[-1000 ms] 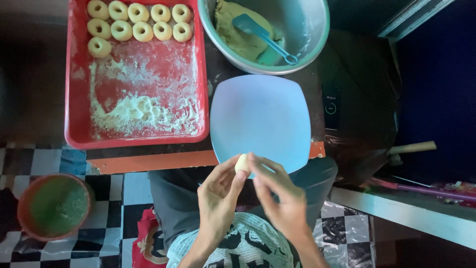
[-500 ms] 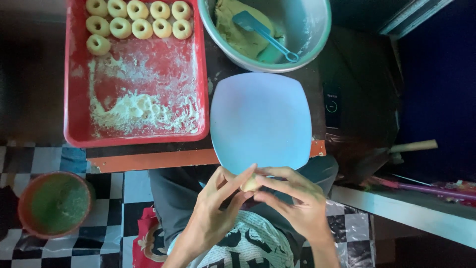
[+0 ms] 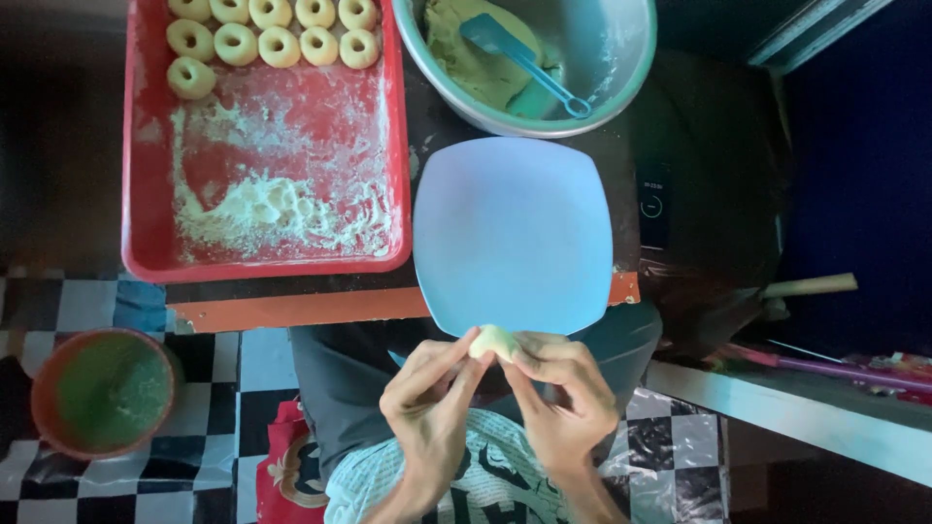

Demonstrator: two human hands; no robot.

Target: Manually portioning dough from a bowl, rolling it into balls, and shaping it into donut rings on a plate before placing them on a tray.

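head view: both hands (image 3: 495, 388) pinch a pale dough lump (image 3: 494, 342), its underside hidden by fingertips (image 3: 464, 355).

1. We see a home kitchen: a red tray (image 3: 262, 247) of floured dough rings (image 3: 280, 46) at upper left.
2. A dough-filled mixing bowl (image 3: 621, 58) at top and checkered floor (image 3: 87, 301) at lower left confirm it.

Both arms come up from the bottom, and the wrists bend inward. The left hand (image 3: 427, 403) and right hand (image 3: 561, 393) meet in the middle. Their fingertips touch and pinch together. The fingers are curled, and the backs of the hands face up.
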